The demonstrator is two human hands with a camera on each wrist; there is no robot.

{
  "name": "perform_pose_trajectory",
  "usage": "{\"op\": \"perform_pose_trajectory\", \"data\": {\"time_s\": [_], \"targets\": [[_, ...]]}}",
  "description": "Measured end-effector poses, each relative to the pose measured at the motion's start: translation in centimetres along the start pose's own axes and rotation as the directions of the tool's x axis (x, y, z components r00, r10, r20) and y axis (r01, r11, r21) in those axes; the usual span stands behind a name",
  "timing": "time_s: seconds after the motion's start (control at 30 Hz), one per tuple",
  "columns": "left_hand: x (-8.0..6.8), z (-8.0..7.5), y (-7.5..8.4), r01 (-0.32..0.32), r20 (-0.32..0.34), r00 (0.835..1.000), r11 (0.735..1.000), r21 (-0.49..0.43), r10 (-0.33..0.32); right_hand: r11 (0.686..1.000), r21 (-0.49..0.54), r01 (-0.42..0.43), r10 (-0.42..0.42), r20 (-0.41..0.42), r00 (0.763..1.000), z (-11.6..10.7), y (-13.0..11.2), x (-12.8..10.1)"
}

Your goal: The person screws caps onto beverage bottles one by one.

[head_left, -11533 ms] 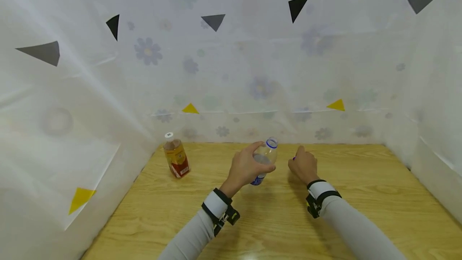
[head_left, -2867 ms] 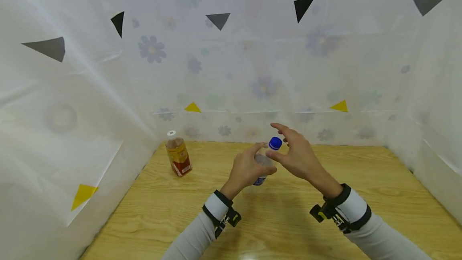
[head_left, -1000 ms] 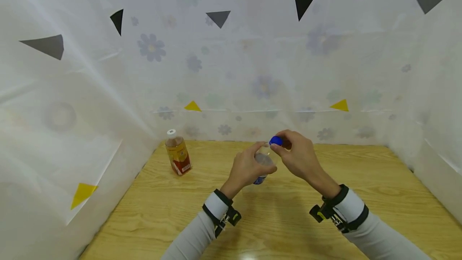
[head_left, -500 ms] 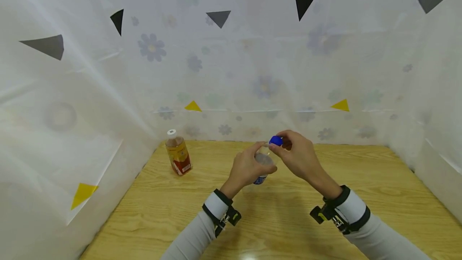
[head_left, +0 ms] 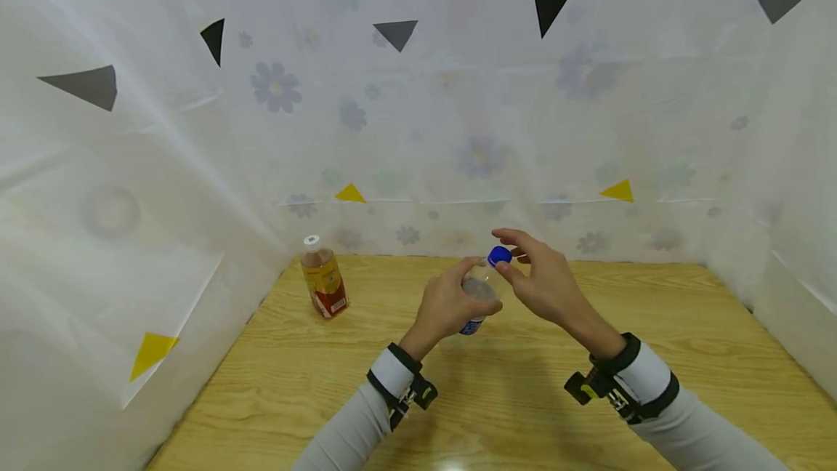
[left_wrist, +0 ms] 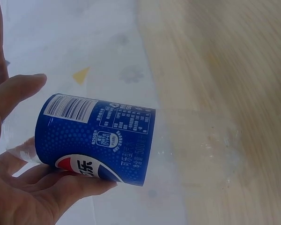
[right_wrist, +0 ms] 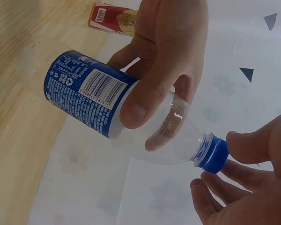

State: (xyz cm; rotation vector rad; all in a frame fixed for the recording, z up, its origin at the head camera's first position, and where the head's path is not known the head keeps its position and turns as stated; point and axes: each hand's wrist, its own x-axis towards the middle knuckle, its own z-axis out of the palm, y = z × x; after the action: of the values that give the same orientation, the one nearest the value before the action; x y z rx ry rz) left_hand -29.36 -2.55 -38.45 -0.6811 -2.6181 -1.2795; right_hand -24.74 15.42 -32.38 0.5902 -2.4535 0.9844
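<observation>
My left hand (head_left: 446, 302) holds a clear plastic soda bottle (right_wrist: 147, 140) with a blue label (left_wrist: 96, 136). The thumb and fingers wrap its body, and the bottle looks empty. It leans slightly right in the head view; whether its base touches the table cannot be told. A blue cap (head_left: 500, 256) sits on the bottle's neck. My right hand (head_left: 548, 283) is at the cap, its fingers spread loosely around it. Its thumb (right_wrist: 248, 146) touches or nearly touches the cap's side, while the index finger is lifted away.
On the left of the wooden table (head_left: 641, 369) stands a bottle of amber drink (head_left: 323, 283) with a white cap and a yellow and red label. White flower-patterned sheeting (head_left: 431, 129) surrounds the table at the back and sides.
Earlier the bottle's mouth was bare; the cap now sits on it. Half a second ago my right fingers pinched the cap; they have since loosened. My left hand keeps its hold.
</observation>
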Motion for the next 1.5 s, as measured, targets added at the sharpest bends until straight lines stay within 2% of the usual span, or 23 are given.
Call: {"op": "perform_pose_trajectory", "data": {"time_s": [0.27,0.63,1.03,1.5], "targets": [[-0.08,-0.09,-0.11,0.015,-0.004,1.0,1.0,0.008,-0.015,0.998,-0.001,-0.055,0.055,0.05,0.997,-0.04,-0.03,0.06],[0.01,-0.01,-0.26,-0.022,-0.007,1.0,1.0,-0.009,0.022,0.999,0.002,-0.041,0.041,0.007,0.999,0.32,0.26,0.14],[-0.02,0.0,-0.08,-0.019,-0.005,1.0,1.0,-0.013,0.019,0.999,0.022,-0.035,0.035,-0.017,0.999,0.5,0.39,-0.05],[-0.16,-0.01,-0.15,-0.001,-0.002,1.0,1.0,-0.018,0.001,1.0,-0.006,-0.021,0.021,-0.074,0.997,0.83,0.61,0.15]]}}
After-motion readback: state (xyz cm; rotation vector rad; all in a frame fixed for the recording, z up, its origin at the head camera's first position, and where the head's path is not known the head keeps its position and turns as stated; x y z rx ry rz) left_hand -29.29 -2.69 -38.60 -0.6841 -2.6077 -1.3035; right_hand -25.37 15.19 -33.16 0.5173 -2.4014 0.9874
